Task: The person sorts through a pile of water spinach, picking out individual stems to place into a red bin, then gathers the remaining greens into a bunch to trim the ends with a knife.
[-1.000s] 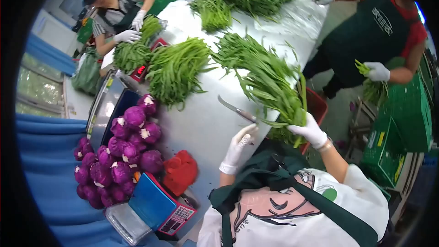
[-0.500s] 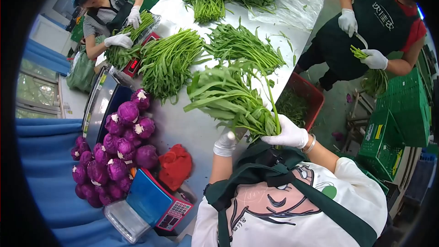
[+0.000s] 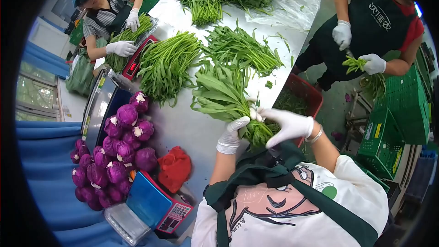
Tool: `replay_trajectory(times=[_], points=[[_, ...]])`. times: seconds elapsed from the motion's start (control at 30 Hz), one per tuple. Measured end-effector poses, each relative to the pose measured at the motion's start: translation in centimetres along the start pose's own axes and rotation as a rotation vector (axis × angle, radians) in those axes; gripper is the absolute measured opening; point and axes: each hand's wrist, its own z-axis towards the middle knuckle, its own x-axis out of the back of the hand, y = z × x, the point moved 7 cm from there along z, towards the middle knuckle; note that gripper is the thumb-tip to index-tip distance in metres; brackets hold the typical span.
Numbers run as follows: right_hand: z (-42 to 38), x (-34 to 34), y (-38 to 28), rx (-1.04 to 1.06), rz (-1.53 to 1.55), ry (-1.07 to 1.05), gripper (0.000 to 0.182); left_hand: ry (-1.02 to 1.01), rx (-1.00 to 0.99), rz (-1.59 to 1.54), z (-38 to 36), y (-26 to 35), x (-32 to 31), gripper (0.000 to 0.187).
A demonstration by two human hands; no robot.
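Observation:
A bunch of leafy greens (image 3: 219,91) is in front of my chest, over the near edge of the metal table. My left hand (image 3: 232,135), in a white glove, is wrapped round the lower left side of the bunch. White-gloved too, my right hand (image 3: 290,126) is at the bunch's right side, its thumb apart from the fingers, whose tips reach the greens near the left fingertips. Just beyond lie a loose pile of greens (image 3: 240,48) and, to the left, a larger pile with long stems (image 3: 169,61).
Purple cabbages (image 3: 116,155), a red cloth (image 3: 174,169) and a blue-topped scale (image 3: 148,201) are at the left. One co-worker (image 3: 109,18) handles greens at a red scale (image 3: 132,67); another (image 3: 375,23) holds a knife and stems. A red crate (image 3: 315,96) stands beside the table (image 3: 183,123).
My left hand has closed on the bunch. My right hand has opened and shifted slightly, and the bunch's lower end has turned. The right co-worker's hands have moved closer together.

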Motion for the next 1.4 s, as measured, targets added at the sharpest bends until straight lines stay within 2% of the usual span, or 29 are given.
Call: replay_trajectory(times=[0.03, 0.1, 0.17, 0.2, 0.23, 0.3, 0.37, 0.47, 0.53, 0.57, 0.6, 0.7, 0.73, 0.83, 0.87, 0.9, 0.93, 0.97, 1.0, 1.03, 1.07, 1.1, 1.17, 1.2, 1.23, 1.3, 1.33, 1.37, 1.4], points=[[-0.3, 1.8, -0.3, -0.037, 0.130, 0.042, 0.085, -0.019, 0.043, 0.089, -0.2, 0.2, -0.1, 0.062], [-0.6, 5.0, 2.9, -0.088, 0.275, 0.270, 0.087, -0.056, 0.130, 0.269, -0.5, 1.0, -0.2, 0.058], [0.3, 5.1, 2.7, 0.098, 0.468, 0.202, 0.093, -0.010, 0.250, 0.507, -0.8, 0.8, -0.4, 0.050], [0.4, 4.7, 2.7, 0.068, 0.528, 0.220, 0.099, -0.017, 0.277, 0.626, -0.8, 0.4, -0.5, 0.049], [1.4, 4.4, 3.6, 0.155, 0.652, 0.273, 0.099, -0.025, 0.301, 0.744, -0.8, 0.0, -0.6, 0.048], [1.9, 3.7, 2.7, 0.057, 0.812, 0.293, 0.098, -0.116, 0.405, 0.684, -0.6, -0.5, -2.7, 0.045], [1.9, 3.1, 0.8, 0.128, 0.982, 0.272, 0.095, -0.071, 0.362, 0.633, -0.7, -1.4, -0.9, 0.034], [2.2, 2.9, -1.3, 0.178, 0.993, 0.321, 0.087, -0.174, 0.432, 0.348, -1.2, -2.6, 0.2, 0.024], [2.8, 2.6, -1.9, 0.210, 0.974, 0.303, 0.077, -0.150, 0.455, 0.321, -1.4, -2.6, 0.1, 0.021], [3.1, 2.8, -2.1, 0.154, 0.955, 0.408, 0.071, -0.140, 0.466, 0.310, -1.3, -2.6, 0.0, 0.019], [3.2, 2.7, -2.9, 0.097, 0.934, 0.514, 0.065, -0.127, 0.504, 0.358, -1.2, -2.9, 0.4, 0.026], [2.9, 2.6, -1.8, 0.040, 0.968, 0.728, 0.059, -0.062, 0.391, 0.661, -1.0, -1.3, -0.6, 0.039], [2.7, 2.7, -1.9, 0.058, 0.945, 0.760, 0.059, -0.097, 0.407, 0.678, -1.3, -1.4, -0.1, 0.053], [1.9, 2.6, -3.0, 0.079, 0.919, 0.796, 0.057, 0.051, 0.074, 0.578, -1.1, 1.4, -0.6, 0.058], [1.7, 2.5, -3.1, 0.071, 0.883, 0.810, 0.056, 0.098, 0.028, 0.512, -1.0, 2.0, -0.8, 0.055], [1.7, 2.3, -3.2, 0.064, 0.847, 0.822, 0.055, 0.084, -0.045, 0.643, -0.9, 2.6, -1.7, 0.052], [1.8, 2.0, -3.1, 0.055, 0.707, 0.830, 0.051, 0.070, -0.121, 0.774, -0.8, 3.0, -2.6, 0.048], [2.2, 1.9, -3.5, 0.037, 0.511, 0.769, 0.061, 0.058, -0.200, 0.904, -0.7, 3.1, -3.5, 0.045], [2.1, 2.1, -4.5, 0.091, 0.040, 0.768, 0.070, 0.053, -0.365, 0.938, -0.6, 2.9, -3.9, 0.031], [2.1, 1.9, -5.4, 0.144, -0.429, 0.741, 0.081, 0.066, -0.394, 0.893, -0.6, 2.6, -3.1, 0.033], [2.0, 2.8, -7.5, 0.240, -0.363, 0.589, 0.095, 0.088, -0.316, 0.483, -0.4, 0.2, -0.8, 0.038], [1.8, 3.2, -7.4, 0.204, -0.404, 0.498, 0.098, 0.056, -0.339, 0.665, -0.4, -0.3, -0.6, 0.041], [0.8, 5.3, -4.4, 0.077, 0.048, 0.545, 0.104, 0.006, -0.413, 1.025, -0.4, -0.5, -1.2, 0.048], [1.1, 5.8, -4.3, 0.161, 0.249, 0.562, 0.110, 0.036, -0.331, 1.002, 0.0, -0.6, -1.2, 0.046], [1.1, 4.9, -4.0, 0.123, 0.315, 0.511, 0.114, 0.067, -0.247, 0.977, 0.3, -0.8, -1.3, 0.045], [0.6, 3.9, -5.3, 0.263, 0.070, 0.521, 0.114, 0.072, -0.156, 0.862, 1.2, -0.9, -1.9, 0.036], [0.6, 3.9, -5.8, 0.286, 0.066, 0.568, 0.103, 0.119, -0.170, 0.593, 1.7, -1.9, -1.4, 0.033], [1.0, 4.1, -5.2, 0.225, 0.093, 0.603, 0.096, 0.161, -0.201, 0.323, 2.1, -2.9, -1.0, 0.031], [1.5, 4.3, -4.4, 0.162, 0.121, 0.638, 0.089, 0.176, -0.282, 0.425, 2.5, -2.3, -2.5, 0.035]])
